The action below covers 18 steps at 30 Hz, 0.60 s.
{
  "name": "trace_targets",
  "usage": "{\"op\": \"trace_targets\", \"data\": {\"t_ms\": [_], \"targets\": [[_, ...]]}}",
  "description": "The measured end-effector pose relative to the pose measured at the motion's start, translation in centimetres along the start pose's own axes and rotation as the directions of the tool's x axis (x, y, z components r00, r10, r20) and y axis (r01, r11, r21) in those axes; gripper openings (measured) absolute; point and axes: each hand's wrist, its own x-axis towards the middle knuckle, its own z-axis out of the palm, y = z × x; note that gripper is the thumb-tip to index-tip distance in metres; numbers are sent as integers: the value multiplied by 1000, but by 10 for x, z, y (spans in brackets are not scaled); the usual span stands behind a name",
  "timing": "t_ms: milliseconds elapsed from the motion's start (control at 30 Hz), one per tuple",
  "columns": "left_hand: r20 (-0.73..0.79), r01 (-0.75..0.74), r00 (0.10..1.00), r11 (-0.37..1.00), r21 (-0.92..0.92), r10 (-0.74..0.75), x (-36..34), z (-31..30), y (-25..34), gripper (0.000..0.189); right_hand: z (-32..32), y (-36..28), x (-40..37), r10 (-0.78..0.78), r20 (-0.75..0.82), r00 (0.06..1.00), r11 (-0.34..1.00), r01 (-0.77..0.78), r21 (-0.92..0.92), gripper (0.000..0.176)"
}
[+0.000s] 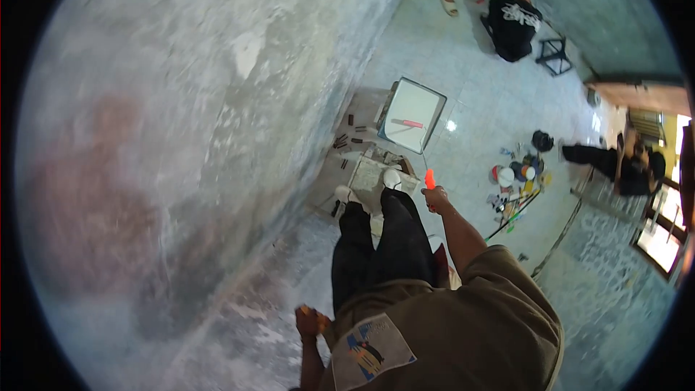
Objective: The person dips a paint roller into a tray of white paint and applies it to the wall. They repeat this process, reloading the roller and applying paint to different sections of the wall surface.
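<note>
Head cam looks straight down from up high, so bear with the fisheye. The right hand (436, 199) is closed around an orange-handled tool (430, 179), held out to the side at about knee level, well clear of the wall (217, 101). I can't make out the working end of it, too small. The left hand (311, 321) hangs down by the hip, close to the wall, with its fingers curled in. Honestly can't tell if there's anything in it.

Progress-wise, I'd call this somewhere in the middle. Most of the wall has a grey-white coat on it, but it's streaky and patchy, and a reddish-brown area on the left shows through, so to me it needs more passes. That part is also blurred, so take it with salt.

Both feet are on a small platform (365, 174) right by the wall. Just past it on the floor sits a white tray (427, 101) with a red-handled tool (407, 123) lying in it. Off to the right there's a pile of cans and tools (515, 181), and further back a person in a black shirt (515, 18) sits low.
</note>
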Motion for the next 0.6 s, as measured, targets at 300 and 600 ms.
{"op": "trace_targets", "data": {"t_ms": [300, 600], "targets": [[172, 250, 960, 955, -160, -222, -26, 41, -107, 35, 53, -39, 42, 138, -38, 990, 986, -134, 100, 41], [542, 569, 818, 396, -720, -190, -16, 24, -100, 23, 108, -39, 119, 63, -220, 973, 998, -64, 1, 54]]}}
